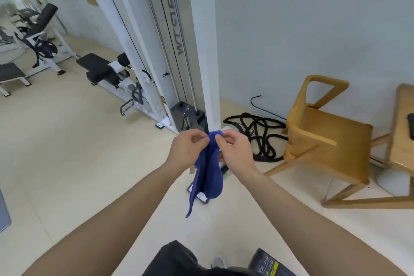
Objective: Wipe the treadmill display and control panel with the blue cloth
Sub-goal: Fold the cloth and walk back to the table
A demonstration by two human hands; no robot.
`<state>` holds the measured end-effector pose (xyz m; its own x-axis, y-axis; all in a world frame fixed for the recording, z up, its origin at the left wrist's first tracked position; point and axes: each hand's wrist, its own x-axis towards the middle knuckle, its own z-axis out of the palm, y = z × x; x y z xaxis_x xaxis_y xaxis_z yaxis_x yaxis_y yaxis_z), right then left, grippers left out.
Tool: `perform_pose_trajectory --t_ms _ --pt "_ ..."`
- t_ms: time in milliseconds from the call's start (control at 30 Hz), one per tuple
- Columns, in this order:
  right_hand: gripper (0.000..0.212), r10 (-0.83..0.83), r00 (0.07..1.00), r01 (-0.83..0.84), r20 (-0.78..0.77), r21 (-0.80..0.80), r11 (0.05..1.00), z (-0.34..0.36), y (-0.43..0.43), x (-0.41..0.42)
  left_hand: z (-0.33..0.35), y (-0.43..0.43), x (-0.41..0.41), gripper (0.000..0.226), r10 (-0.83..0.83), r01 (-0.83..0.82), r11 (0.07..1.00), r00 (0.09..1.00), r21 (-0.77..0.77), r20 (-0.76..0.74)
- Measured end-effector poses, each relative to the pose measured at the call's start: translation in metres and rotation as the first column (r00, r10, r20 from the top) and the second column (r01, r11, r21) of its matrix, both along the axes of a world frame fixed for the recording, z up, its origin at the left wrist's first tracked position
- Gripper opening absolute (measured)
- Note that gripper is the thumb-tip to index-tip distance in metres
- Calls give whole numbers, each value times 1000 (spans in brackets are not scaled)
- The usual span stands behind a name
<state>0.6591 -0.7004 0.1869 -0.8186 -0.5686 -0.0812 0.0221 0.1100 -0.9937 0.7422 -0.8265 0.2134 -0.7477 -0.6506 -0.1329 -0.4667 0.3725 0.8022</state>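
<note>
The blue cloth (207,175) hangs down in front of me, bunched at its top edge. My left hand (187,148) pinches that top edge from the left, and my right hand (235,150) pinches it from the right, thumbs and fingertips almost touching. Both arms are stretched out over the floor. No treadmill display or control panel shows in this view; only a dark grey edge (4,213) at the far left and a black part with a yellow label (268,264) at the bottom.
A white cable machine (179,51) with a weight stack stands straight ahead. Black battle rope (257,134) lies coiled on the floor beside it. A wooden chair (324,136) and wooden table (403,130) stand at the right. Black benches (100,69) sit at the left.
</note>
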Motion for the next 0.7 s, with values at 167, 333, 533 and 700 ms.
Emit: perform_pose_trajectory --t_ms 167,333,533,700 --pt "16 -202 979 201 -37 -19 979 -6 -6 -48 -16 -10 -89 13 41 9 925 992 379 -123" --pt "21 -259 913 327 -314 186 926 -17 -6 -111 -25 -13 -186 17 -77 105 833 994 543 -73" --pt "16 -188 623 652 -760 370 662 -25 14 -174 -34 1 -296 26 -362 298 735 932 609 -20" --pt "7 -34 512 781 -858 449 435 -29 34 -219 -32 26 -369 20 -581 462 666 814 586 19"
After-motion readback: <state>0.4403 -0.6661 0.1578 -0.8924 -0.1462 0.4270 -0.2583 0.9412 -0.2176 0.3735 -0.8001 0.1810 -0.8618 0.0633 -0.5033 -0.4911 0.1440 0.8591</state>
